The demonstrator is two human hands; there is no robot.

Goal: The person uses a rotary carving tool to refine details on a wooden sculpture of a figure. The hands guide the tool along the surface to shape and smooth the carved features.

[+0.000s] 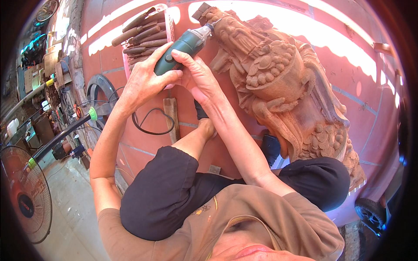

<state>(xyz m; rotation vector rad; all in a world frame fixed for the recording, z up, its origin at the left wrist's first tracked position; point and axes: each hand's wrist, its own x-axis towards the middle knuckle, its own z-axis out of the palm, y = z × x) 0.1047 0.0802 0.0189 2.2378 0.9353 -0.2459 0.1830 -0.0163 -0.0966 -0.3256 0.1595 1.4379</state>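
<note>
A green rotary grinder (176,54) with a silver nose is held in both my hands. My left hand (146,78) wraps round its rear and left side. My right hand (194,75) closes on it from the right, with the thumb lying along the body. The grinder's tip points up and right at the far end of a brown carved wooden statue (278,93); whether it touches the wood I cannot tell. The statue lies tilted on the floor to my right, with a bowl of round lumps and coin-like piles carved into it.
Left of the grinder, a pink-edged tray (170,27) holds several wooden-handled tools (150,35). A black cable (153,132) loops beside a flat wooden piece (171,117) on the red tiled floor (135,150). A standing fan (26,198) is at lower left, a wheel (370,213) at lower right.
</note>
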